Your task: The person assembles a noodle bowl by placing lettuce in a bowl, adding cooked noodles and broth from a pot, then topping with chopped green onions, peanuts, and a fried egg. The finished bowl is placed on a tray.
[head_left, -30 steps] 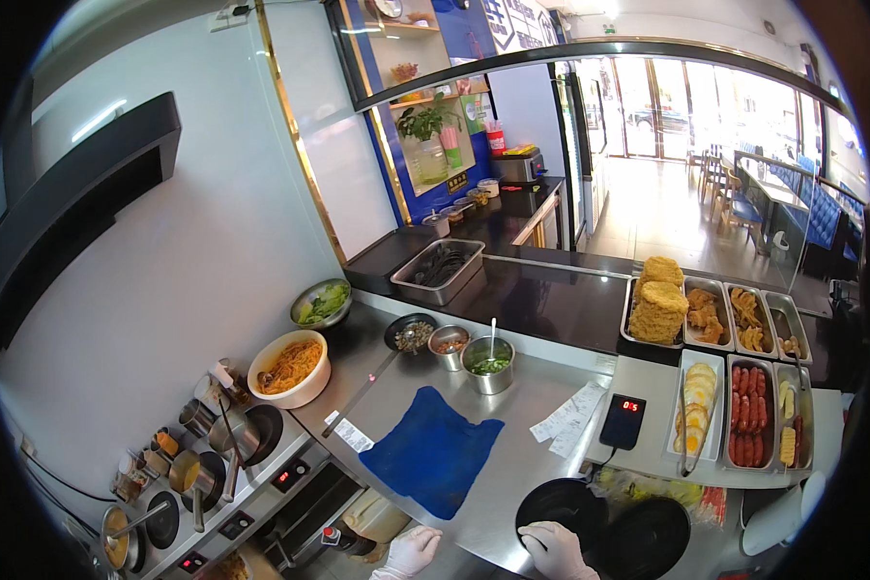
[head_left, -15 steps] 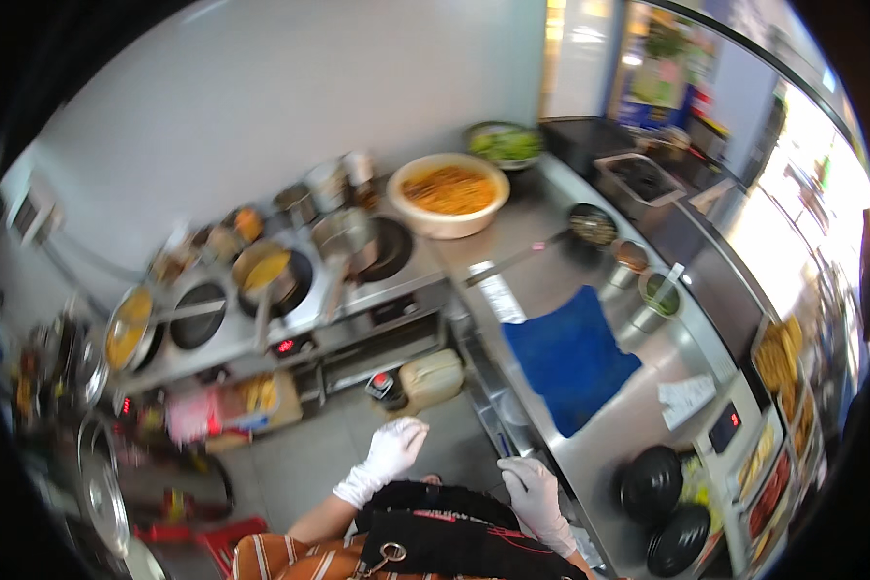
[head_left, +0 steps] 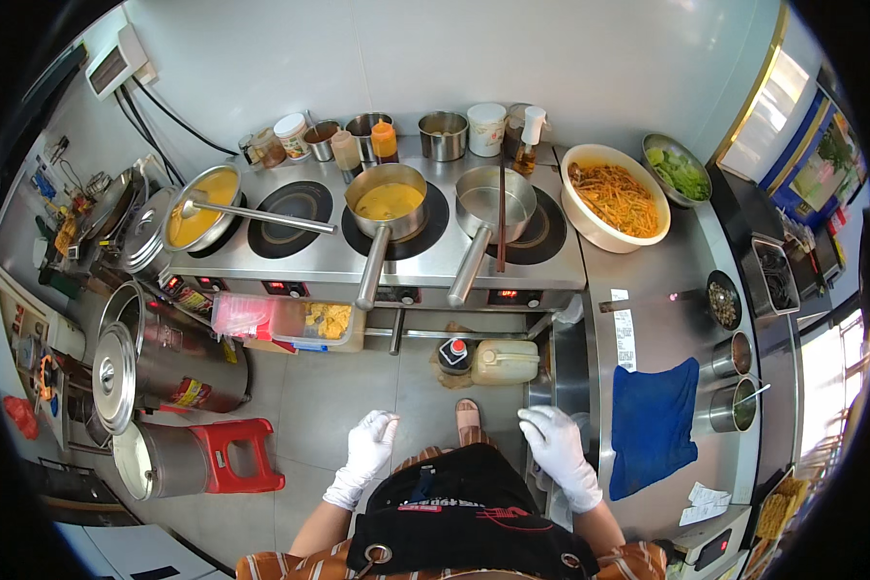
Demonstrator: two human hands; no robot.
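Note:
Both my hands wear white gloves and hang in front of my black apron [head_left: 435, 503], above the floor. My left hand [head_left: 365, 452] has its fingers curled together, and nothing shows in it. To the right, my right hand [head_left: 559, 452] is also loosely curled with no object visible, beside the edge of the steel counter. Neither hand touches a thing. Ahead on the cooktop stand a saucepan of yellow liquid [head_left: 389, 201] and a second saucepan [head_left: 493, 205] with chopsticks [head_left: 502, 217] laid across it. A blue cloth [head_left: 653, 425] lies on the counter to the right.
At left, a pan of yellow liquid [head_left: 198, 224] holds a ladle [head_left: 261, 217]. A white basin of orange shredded food [head_left: 616, 198] and a bowl of greens [head_left: 677, 169] stand back right. A red stool [head_left: 242, 454], large steel pot [head_left: 193, 367] and yellowish jug [head_left: 506, 362] are low down.
My view has swung left and now faces the cooktop squarely. Both hands stay empty-looking and curled; my left hand has shifted slightly leftward in the picture.

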